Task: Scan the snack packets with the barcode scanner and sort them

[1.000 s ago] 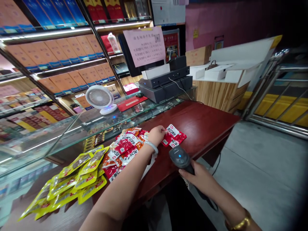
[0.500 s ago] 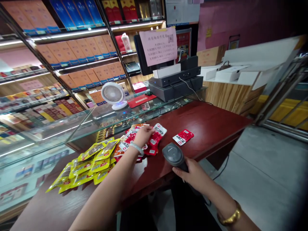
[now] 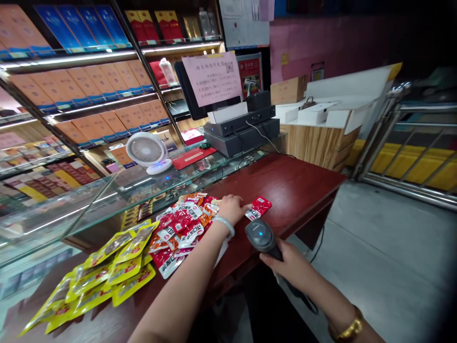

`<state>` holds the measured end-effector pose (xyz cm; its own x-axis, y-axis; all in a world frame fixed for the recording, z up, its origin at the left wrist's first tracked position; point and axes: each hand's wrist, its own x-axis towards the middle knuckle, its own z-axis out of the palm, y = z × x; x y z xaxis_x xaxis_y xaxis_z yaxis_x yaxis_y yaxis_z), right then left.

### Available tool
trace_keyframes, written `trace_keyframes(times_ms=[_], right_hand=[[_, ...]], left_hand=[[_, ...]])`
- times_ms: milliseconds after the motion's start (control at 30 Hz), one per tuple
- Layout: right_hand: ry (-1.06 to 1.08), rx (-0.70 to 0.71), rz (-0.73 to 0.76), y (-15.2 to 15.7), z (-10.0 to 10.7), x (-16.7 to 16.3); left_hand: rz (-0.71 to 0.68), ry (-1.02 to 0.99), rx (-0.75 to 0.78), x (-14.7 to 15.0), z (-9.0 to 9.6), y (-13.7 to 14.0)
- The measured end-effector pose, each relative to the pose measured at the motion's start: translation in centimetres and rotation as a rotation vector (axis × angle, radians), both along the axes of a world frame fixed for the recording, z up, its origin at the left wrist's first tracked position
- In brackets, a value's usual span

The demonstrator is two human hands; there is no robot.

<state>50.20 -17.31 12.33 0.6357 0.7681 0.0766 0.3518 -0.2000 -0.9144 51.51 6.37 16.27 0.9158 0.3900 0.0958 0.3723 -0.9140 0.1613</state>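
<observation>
The left hand [image 3: 230, 210] reaches right with its index finger stretched to the left edge of a red-and-white packet [image 3: 261, 206]; whether that finger presses it or the thumb pinches it, I cannot tell. The packet lies flat on the dark red table [image 3: 300, 176], right of the mixed pile of red and orange packets [image 3: 187, 216]. The right hand [image 3: 291, 264] is wrapped round the handle of a scanner [image 3: 260, 236], whose head stands on the near side of the packet. To do this well, I would steady the packet by its edge, keep the fingers off its printed code and aim the scanner head squarely at it. Farther left and nearer lie yellow packets [image 3: 123, 269]. Compared with half a second ago, the left hand has moved right from a packet at the pile's edge to this lone one, and a blue light now shows on the scanner.
</observation>
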Motion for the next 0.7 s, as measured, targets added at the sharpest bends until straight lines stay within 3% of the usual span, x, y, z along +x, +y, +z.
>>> trace_keyframes(times_ms=[100, 200, 433, 700], right_hand=[[0.001, -0.028, -0.06, -1.1, 0.3, 0.4], [0.018, -0.027, -0.113, -1.8, 0.8, 0.6], [0.009, 0.012, -0.129, -0.9, 1.4, 0.3], [-0.011, 0.036, -0.073, 1.1, 2.1, -1.3]], left_hand=[[0.011, 0.063, 0.005, 1.6, -1.1, -2.0], [0.044, 0.079, -0.023, 1.1, -1.2, -2.2], [0.071, 0.028, -0.19, -3.9, -0.8, -1.2], [0.13, -0.02, -0.234, -7.9, -0.9, -0.3]])
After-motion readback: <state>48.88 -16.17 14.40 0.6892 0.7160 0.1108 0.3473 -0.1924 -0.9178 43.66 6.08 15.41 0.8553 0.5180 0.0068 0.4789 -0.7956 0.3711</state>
